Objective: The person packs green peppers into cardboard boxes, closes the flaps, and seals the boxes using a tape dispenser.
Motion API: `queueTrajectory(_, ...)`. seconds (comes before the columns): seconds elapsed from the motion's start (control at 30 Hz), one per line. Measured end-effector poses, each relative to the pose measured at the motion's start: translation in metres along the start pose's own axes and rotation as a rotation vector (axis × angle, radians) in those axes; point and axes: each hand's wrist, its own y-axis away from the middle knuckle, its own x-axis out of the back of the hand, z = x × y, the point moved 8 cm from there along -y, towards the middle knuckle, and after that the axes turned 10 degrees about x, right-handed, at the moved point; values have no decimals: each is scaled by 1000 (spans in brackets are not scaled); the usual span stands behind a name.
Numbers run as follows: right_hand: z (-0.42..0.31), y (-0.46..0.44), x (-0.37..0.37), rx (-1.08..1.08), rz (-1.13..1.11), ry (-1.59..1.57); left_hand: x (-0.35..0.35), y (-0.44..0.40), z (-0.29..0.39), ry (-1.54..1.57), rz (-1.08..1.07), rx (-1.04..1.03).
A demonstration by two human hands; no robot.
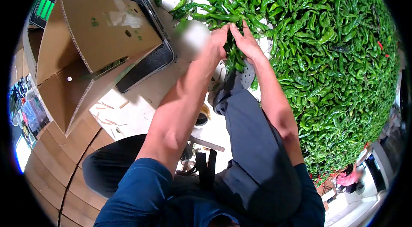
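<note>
My left hand (219, 40) and my right hand (247, 46) are close together at the near edge of a large heap of green chili peppers (309, 34). Between the two palms sits a small bunch of green chili peppers (232, 57), partly covered by the hands. The left fingers curl around its left side. On the right hand, thumb and forefinger point up toward the heap, a gap between them, while the other fingers bend out of sight against the bunch. A few loose peppers (183, 0) lie on the pale floor left of the heap.
An open cardboard box (109, 23) rests over a dark plastic crate (171, 51) on my left. Behind it is a scale with a lit green display (44, 9). Stacked flat cardboard (64, 171) lies lower left. A person in pink (346, 178) is at lower right.
</note>
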Motion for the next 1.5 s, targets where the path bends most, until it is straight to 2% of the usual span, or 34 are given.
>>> queueTrajectory(0.07, -2, -1, 1, 30, -42, 27, 1, -4, -2, -9, -5, -41)
queueTrajectory(0.13, -7, 4, -1, 70, -102, 83, 0, 24, -2, -29, 129, -107)
queueTrajectory(0.2, 8, 1, 0, 81, -67, 164, -9, 66, -5, -49, 240, -146)
queueTrajectory(0.27, 9, 9, 6, 69, 24, 254, -11, 71, -6, -59, 212, -262)
queueTrajectory(0.33, -14, 28, 11, 101, 20, 223, -20, 79, -7, -7, 162, -362)
queueTrajectory(0.37, -25, 35, 13, 120, 17, 208, -22, 91, -13, -45, 260, -379)
queueTrajectory(0.4, -33, 40, 15, 143, 9, 123, -32, 95, -14, 10, 178, -408)
queueTrajectory(0.47, -62, 51, 26, 289, 64, 174, -54, 114, -11, 108, 16, -517)
queueTrajectory(0.5, -83, 58, 31, 378, 84, 196, -68, 139, -8, 126, 18, -484)
queueTrajectory(0.63, -196, 92, 36, 698, 152, 216, -116, 236, 28, 218, -182, -629)
queueTrajectory(0.67, -235, 106, 33, 813, 152, 267, -127, 272, 41, 231, -259, -753)
queueTrajectory(0.73, -306, 138, 20, 1032, 144, 299, -126, 342, 62, 245, -171, -917)
queueTrajectory(0.77, -340, 154, 10, 1134, 136, 280, -131, 393, 73, 263, -261, -1066)
queueTrajectory(0.8, -380, 185, -14, 1061, 180, 286, -118, 427, 80, 227, -154, -1179)
queueTrajectory(0.83, -412, 200, -29, 934, 18, 234, -109, 464, 83, 205, -162, -1232)
queueTrajectory(0.87, -442, 217, -44, 793, -124, 194, -95, 498, 91, 85, -392, -1293)
queueTrajectory(0.93, -468, 217, -75, 1083, -293, 97, -62, 546, 111, 51, -439, -1367)
queueTrajectory(0.97, -469, 225, -99, 1568, -97, 94, -45, 570, 120, 36, -464, -1403)
queueTrajectory(1.0, -478, 220, -129, 1609, -212, 93, -27, 587, 121, 124, -320, -1487)
queueTrajectory(1.03, -477, 215, -152, 1629, -255, 117, -6, 604, 120, 215, -170, -1563)
queueTrajectory(1.13, -467, 200, -212, 1657, -371, 247, 55, 612, 129, 328, 68, -1507)
queueTrajectory(1.17, -457, 192, -226, 1639, -394, 334, 75, 607, 122, 339, 227, -1444)
queueTrajectory(1.2, -453, 189, -223, 1511, -530, 512, 90, 604, 113, 348, 376, -1367)
queueTrajectory(1.23, -446, 186, -210, 1368, -662, 684, 105, 609, 110, 294, 445, -1428)
queueTrajectory(1.27, -451, 174, -195, 1433, -542, 663, 128, 610, 110, 236, 512, -1485)
queueTrajectory(1.3, -453, 160, -166, 1287, -448, 422, 140, 611, 108, 175, 574, -1540)
queueTrajectory(1.33, -448, 133, -136, 1318, -303, 245, 133, 619, 104, 111, 610, -1646)
queueTrajectory(1.37, -442, 104, -116, 1311, -247, 318, 119, 627, 96, 46, 646, -1754)
queueTrajectory(1.4, -432, 92, -100, 1269, -306, 398, 104, 631, 86, -26, 679, -1859)
queueTrajectory(1.43, -405, 60, -88, 1310, -52, 779, 88, 621, 81, -152, 585, -1868)
queueTrajectory(1.47, -354, 1, -91, 1192, -13, 940, 70, 609, 75, -276, 484, -1871)
queueTrajectory(1.5, -309, -28, -97, 1004, -152, 1048, 48, 594, 66, -396, 379, -1874)
